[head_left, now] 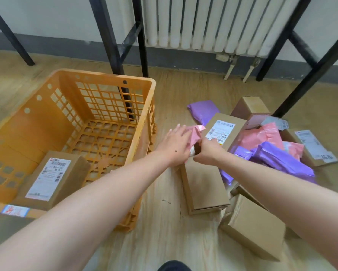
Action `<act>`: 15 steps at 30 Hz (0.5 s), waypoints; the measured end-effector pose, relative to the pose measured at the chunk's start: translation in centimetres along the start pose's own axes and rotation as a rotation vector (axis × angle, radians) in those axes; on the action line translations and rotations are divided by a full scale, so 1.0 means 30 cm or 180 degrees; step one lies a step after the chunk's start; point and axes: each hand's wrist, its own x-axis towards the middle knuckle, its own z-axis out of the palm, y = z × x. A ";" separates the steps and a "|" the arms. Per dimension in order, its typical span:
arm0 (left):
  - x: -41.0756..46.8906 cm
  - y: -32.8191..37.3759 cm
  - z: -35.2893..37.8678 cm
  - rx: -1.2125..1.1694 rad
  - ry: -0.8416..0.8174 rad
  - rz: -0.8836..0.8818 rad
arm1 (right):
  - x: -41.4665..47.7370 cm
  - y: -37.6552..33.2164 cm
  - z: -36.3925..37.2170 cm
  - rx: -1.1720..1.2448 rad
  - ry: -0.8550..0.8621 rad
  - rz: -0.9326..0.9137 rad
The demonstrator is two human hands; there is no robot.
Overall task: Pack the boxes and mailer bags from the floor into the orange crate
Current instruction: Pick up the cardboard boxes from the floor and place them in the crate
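**Forearms [105, 188] out, pink mailer only half held**

Your orange crate [105, 75] sits left on the floor [164, 227], with one labelled box [50, 178] in its near corner. Left grip [179, 146] lies flat-fingered on the pink mailer bag [195, 132], not curled round it. Right grip [209, 152] pinches the bag's lower part, just above a plain box [203, 184]. Bag is outside the crate, just right of its wall.

Risk: slick film and a one-sided pinch, so it may slip mid-lift or catch the rim. Farther right, purple mailers [277, 159] lean on the heap. A dragged bag could shift them.
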 end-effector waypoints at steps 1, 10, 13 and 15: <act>-0.002 -0.006 0.021 0.0213 -0.0105 0.0082 | 0.010 0.011 0.022 0.0067 0.0029 0.0163; -0.021 -0.081 0.110 0.0759 -0.0444 -0.0017 | 0.031 0.034 0.274 -0.0433 -0.0238 0.0764; -0.038 -0.111 0.114 0.0781 -0.0443 0.0125 | 0.025 0.045 0.291 -0.0548 -0.0201 0.0757; -0.051 -0.121 0.109 0.0934 -0.0451 0.0371 | 0.034 0.060 0.287 -0.0471 -0.0150 0.0769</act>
